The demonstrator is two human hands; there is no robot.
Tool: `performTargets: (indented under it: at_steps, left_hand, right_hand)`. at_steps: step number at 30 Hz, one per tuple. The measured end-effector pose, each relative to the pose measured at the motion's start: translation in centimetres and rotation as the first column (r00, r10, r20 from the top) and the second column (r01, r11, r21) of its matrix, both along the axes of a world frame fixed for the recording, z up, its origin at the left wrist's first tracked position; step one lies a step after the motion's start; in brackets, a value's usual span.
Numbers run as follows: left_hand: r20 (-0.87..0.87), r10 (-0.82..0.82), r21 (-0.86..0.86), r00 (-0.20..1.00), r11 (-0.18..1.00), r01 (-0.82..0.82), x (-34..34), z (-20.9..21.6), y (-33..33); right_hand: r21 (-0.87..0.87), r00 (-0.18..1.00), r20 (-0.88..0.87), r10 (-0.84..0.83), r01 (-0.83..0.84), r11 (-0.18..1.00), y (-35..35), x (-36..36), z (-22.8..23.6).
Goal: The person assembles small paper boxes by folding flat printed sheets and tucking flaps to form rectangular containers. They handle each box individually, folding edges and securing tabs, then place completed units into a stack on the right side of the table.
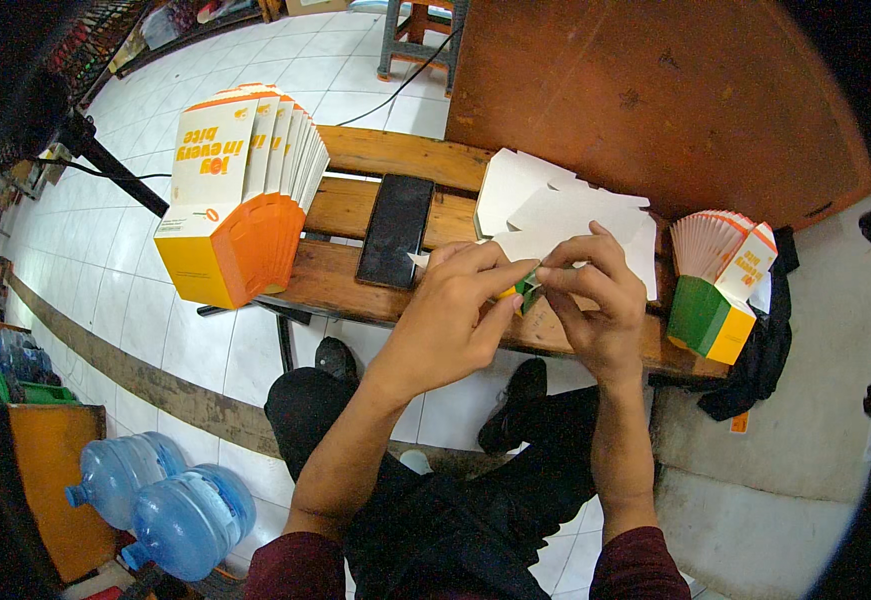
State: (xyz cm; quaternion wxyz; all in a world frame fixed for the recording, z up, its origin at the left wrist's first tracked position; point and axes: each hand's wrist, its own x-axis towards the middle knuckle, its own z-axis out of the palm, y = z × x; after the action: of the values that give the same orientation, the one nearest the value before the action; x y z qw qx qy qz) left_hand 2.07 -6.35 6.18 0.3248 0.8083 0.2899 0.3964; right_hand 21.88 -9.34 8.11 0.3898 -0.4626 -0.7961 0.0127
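Above the front edge of a slatted wooden bench, my two hands meet. Between them is a small carton (525, 287) with green and yellow faces, mostly covered by the fingers. My left hand (453, 318) is closed round its left side, and a white card corner pokes out beside the knuckles. With thumb and fingertips, my right hand (597, 300) pinches the carton's upper right edge. Just behind the hands lie flat white card blanks (580, 208). A black phone (395, 230) rests on the bench to the left of my left hand.
Nested orange-and-yellow cartons (245, 200) stand at the bench's left end, nested green-and-yellow ones (707, 310) at its right end. A brown board (645, 90) rises behind. Blue water bottles (190, 515) lie at lower left. A grey stool (420, 45) stands beyond the bench.
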Motion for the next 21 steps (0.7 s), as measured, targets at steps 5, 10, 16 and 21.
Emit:
performTargets:
  at_steps: [5, 10, 16, 21]
  left_hand:
    - [0.049, -0.062, 0.096, 0.997, 0.994, 0.057, 0.4, -0.1, 0.2]
    - [-0.038, -0.098, 0.022, 0.994, 0.995, 0.099, 0.8, 0.3, -0.7]
    - [0.02, -0.114, -0.196, 0.993, 0.974, 0.115, 0.7, 0.2, 0.2]
    - [0.161, -0.138, -0.265, 0.977, 0.948, 0.178, 0.0, 1.2, 0.0]
  right_hand:
    - [-0.377, 0.93, -0.367, -0.021, -0.128, 0.917, -0.4, 0.1, 0.6]
    - [-0.468, 0.87, -0.491, -0.039, -0.226, 0.854, -1.0, 0.6, 0.5]
    - [-0.379, 0.851, -0.524, -0.042, -0.189, 0.906, -1.2, 4.0, 1.3]
    - [0.002, 0.812, -0.569, -0.129, 0.158, 0.987, -0.8, 4.2, 1.4]
